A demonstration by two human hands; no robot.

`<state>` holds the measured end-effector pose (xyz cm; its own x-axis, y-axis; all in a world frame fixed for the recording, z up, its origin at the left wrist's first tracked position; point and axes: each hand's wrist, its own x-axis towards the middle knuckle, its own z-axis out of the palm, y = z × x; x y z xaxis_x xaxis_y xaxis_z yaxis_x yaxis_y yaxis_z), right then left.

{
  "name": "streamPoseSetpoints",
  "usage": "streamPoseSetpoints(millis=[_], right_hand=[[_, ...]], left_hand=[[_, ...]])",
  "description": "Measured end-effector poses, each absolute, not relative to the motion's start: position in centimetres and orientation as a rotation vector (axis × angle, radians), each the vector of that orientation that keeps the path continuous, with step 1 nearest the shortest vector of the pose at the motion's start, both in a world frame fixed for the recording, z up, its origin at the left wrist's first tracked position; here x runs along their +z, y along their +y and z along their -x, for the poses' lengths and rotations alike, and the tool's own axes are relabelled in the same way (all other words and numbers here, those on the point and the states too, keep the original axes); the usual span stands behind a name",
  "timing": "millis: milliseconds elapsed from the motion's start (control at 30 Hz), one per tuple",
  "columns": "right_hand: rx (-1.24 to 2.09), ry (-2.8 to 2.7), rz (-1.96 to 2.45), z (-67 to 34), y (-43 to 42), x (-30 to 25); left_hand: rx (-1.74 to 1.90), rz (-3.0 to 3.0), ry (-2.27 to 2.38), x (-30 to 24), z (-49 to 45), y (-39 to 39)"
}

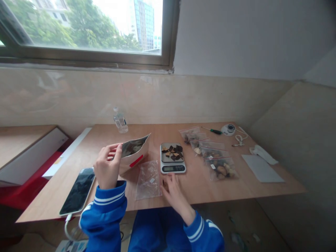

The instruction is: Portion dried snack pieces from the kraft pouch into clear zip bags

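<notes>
My left hand [107,167] grips the open rim of a foil pouch [133,154] with a red stripe, holding it tilted on the wooden table [194,187]. My right hand [172,189] rests near the table's front edge, fingers curled around a small dark piece, just below a small kitchen scale [172,158]. Several dark and tan pieces lie on the scale's platform. An empty clear zip bag [148,180] lies flat between my hands.
A phone [78,190] on a cable lies at the left. A row of filled zip bags [212,154] runs right of the scale. Farther back are a small bottle [120,120], a green screwdriver [212,131], a round white device [228,129] and a paper sheet [262,168].
</notes>
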<state>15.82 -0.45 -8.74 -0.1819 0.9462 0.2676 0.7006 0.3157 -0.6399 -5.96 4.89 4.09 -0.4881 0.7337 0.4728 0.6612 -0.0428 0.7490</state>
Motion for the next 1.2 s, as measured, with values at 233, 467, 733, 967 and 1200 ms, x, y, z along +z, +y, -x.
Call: streamPoseSetpoints(millis=[233, 467, 733, 967, 1200], right_hand=[[0.597, -1.975, 1.422, -15.6, -2.4, -11.5], [0.462, -1.899, 1.362, -16.4, 3.7, -7.4], [0.211, -1.948, 1.490, -17.2, 6.5, -5.8], [0.555, -1.842, 1.238, -15.7, 0.3, -5.3], [0.562, -1.870, 0.977, -11.6, -1.3, -0.4]], left_hand=[[1.588, -1.485, 2.107, 3.7, 5.7, 4.3], [1.597, -1.510, 2.092, 3.5, 5.4, 4.1], [1.459, -1.500, 2.182, 4.0, 6.5, 3.7], [1.405, -1.566, 2.145, 4.3, 6.6, 3.4], [1.400, -1.677, 2.110, 4.4, 6.0, 2.2]])
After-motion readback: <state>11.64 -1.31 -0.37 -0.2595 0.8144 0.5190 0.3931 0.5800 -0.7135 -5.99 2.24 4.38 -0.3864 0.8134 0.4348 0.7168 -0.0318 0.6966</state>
